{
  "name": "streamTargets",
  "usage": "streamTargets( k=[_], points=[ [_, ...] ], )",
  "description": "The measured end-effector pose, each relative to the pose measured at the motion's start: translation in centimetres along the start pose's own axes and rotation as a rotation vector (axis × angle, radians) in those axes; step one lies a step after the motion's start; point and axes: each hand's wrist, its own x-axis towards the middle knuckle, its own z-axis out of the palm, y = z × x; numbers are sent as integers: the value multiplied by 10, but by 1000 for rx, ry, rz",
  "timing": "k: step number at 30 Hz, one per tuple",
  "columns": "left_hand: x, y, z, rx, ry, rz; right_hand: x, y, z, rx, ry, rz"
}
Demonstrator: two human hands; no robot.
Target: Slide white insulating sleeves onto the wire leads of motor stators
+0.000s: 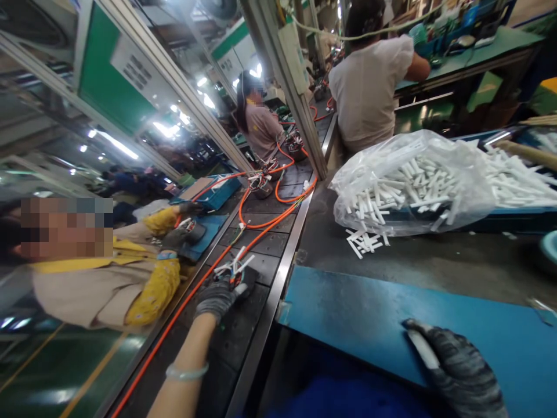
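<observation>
My left hand (220,296), in a striped grey glove, reaches over the dark conveyor line. Its fingers are closed around a bundle of wires (235,277) with white sleeves on the ends; what lies under the palm is hidden. My right hand (461,363), gloved the same way, rests low over the blue mat (348,307). Between its thumb and fingers shows a white tube-like piece (423,349), partly covered by the glove. Orange cable (261,235) runs along the conveyor beside my left hand.
A clear plastic bag (409,180) of white tubes sits behind the mat, with loose tubes (364,242) before it. A metal rail (282,273) edges the conveyor. Across it, a co-worker (100,284) handles a wired part. A metal post (289,81) rises ahead.
</observation>
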Motion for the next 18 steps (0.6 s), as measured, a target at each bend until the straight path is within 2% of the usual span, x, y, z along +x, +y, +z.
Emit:
streamTargets(
  k=[4,7,9,12,15,18],
  points=[
    [5,-15,3,45,2,-136,3,-3,-3,-59,-38,0],
    [11,-1,5,24,134,-94,6,-5,-5,-93,-19,-45],
    [21,29,4,-37,211,57,10,-6,-7,-107,19,-83],
    [51,96,-2,-130,210,324,16,-7,-10,-122,38,-126],
    [94,160,-20,-181,204,415,17,-7,-11,-140,53,-159],
    [135,201,-47,-209,197,473,17,-6,-9,-137,79,-169]
  ],
)
